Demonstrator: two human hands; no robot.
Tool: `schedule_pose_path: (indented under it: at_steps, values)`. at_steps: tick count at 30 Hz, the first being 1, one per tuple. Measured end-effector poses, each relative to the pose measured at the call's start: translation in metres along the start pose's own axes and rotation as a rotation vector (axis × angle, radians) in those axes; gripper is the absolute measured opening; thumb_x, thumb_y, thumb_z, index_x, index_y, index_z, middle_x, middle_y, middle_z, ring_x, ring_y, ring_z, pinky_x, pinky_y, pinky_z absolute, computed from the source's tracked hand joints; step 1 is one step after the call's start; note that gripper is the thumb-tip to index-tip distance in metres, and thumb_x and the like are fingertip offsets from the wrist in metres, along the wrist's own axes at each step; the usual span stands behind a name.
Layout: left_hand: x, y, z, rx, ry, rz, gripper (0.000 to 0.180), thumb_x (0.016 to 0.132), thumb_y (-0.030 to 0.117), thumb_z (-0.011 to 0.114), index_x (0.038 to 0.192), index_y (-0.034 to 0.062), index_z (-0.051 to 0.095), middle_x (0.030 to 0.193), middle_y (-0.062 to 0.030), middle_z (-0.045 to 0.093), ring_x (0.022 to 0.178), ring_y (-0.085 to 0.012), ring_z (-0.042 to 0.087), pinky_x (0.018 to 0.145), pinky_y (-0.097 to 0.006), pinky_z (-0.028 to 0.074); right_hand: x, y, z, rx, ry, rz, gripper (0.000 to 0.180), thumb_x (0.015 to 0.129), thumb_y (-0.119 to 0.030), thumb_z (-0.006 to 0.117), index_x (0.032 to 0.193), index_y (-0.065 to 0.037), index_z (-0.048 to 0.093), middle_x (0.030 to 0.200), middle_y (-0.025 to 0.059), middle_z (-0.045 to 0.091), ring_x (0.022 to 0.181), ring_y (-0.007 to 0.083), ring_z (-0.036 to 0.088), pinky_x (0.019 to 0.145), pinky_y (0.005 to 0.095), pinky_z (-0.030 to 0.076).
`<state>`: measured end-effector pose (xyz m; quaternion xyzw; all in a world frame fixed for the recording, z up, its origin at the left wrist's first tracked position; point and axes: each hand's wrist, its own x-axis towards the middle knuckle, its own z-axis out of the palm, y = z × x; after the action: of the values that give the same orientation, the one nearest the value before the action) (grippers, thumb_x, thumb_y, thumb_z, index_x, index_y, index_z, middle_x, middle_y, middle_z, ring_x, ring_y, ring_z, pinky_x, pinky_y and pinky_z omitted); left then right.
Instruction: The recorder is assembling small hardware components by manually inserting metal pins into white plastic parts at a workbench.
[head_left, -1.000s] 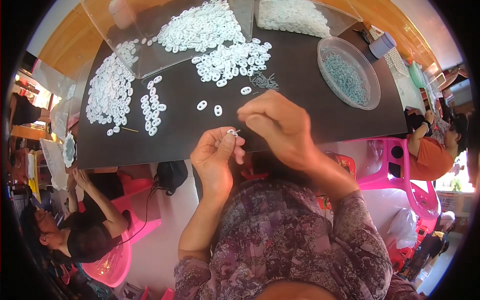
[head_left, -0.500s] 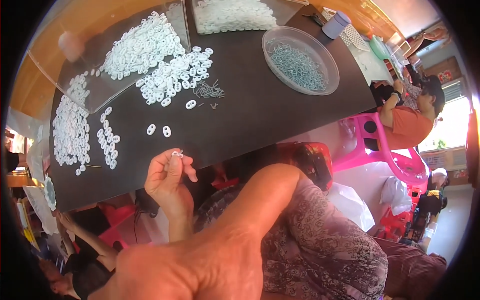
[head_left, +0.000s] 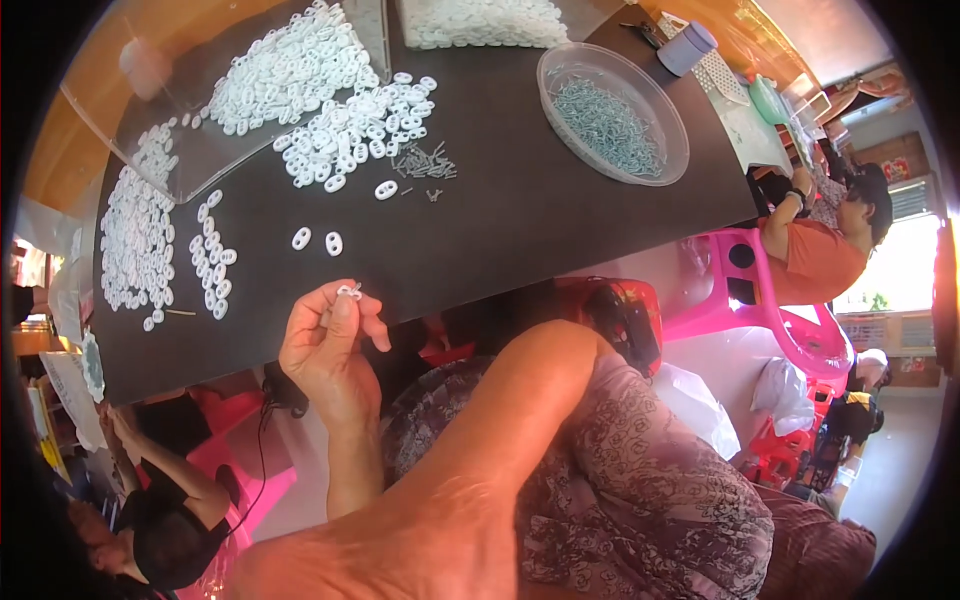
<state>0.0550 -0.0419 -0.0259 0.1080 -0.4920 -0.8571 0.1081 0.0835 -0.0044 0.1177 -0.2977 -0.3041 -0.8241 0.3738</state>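
Dark tabletop (head_left: 520, 215) seen from above, w/ orange wall behind and pink plastic chairs (head_left: 770, 300) to the right. Left hand (head_left: 325, 345) is raised at the table's near edge, thumb and fingertips pinched narrow on one small white two-hole plastic piece (head_left: 349, 291), w/ what looks like a tiny metal bit in it. Right hand isn't clearly visible: only the right forearm (head_left: 470, 480) fills the lower frame, very close to the camera, so can't tell its grip. Two loose white pieces (head_left: 318, 241) lie on the table just beyond the left hand. Farther back, a heap of the same white pieces (head_left: 350, 135), partly in a clear tray (head_left: 200, 170) at upper left. More pieces sit in rows (head_left: 135, 245) along the left edge. Small pile of dark screws (head_left: 425, 165) lies beside the heap. Clear round bowl (head_left: 612, 112) at upper right holds many silvery screws. Person in an orange shirt (head_left: 820, 250) sits at far right; another person in black (head_left: 160, 500) at lower left. Patterned purple fabric (head_left: 640, 490) covers the lap below.
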Motion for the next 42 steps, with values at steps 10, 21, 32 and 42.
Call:
schedule_pose_path:
  at_steps: [10,21,32,42]
  values:
    - [0.001,0.006,-0.013,-0.027,0.086,-0.035,0.01,0.089,0.004,0.059,0.093,-0.0045,0.058,0.077,-0.0129,0.064,0.054,-0.0133,0.055,0.049,-0.023,0.044,-0.065,-0.128,-0.016,-2.291,-0.181,0.623,0.008,0.068,-0.006,0.06,0.076,-0.005,0.059,0.077,0.0118,0.059,0.073,0.0329,0.055,0.066,0.0415,0.046]
    - [0.0,0.004,-0.011,0.002,0.023,0.029,0.014,0.089,0.006,0.061,0.096,-0.0056,0.061,0.08,-0.0146,0.066,0.058,-0.0139,0.057,0.052,-0.023,0.046,-0.061,-0.239,-0.051,-3.282,-0.03,0.376,0.013,0.072,-0.004,0.064,0.085,-0.009,0.066,0.075,0.007,0.056,0.074,0.0262,0.052,0.063,0.0365,0.043]
    - [0.002,0.006,-0.007,0.063,0.021,0.089,0.013,0.089,0.005,0.061,0.098,-0.0048,0.062,0.084,-0.011,0.064,0.062,-0.0123,0.057,0.052,-0.023,0.044,-0.058,-0.224,-0.051,-3.173,-0.148,0.425,0.009,0.072,-0.003,0.066,0.081,-0.007,0.065,0.075,0.0084,0.056,0.075,0.0231,0.054,0.065,0.0346,0.044]
    - [0.0,0.006,0.003,0.038,0.023,0.079,0.017,0.088,0.005,0.062,0.101,-0.0056,0.061,0.081,-0.0113,0.064,0.06,-0.013,0.058,0.051,-0.024,0.046,-0.068,-0.187,-0.028,-2.036,0.829,0.351,0.014,0.082,-0.002,0.064,0.094,0.001,0.068,0.079,0.0015,0.067,0.073,0.004,0.059,0.064,0.0207,0.047]
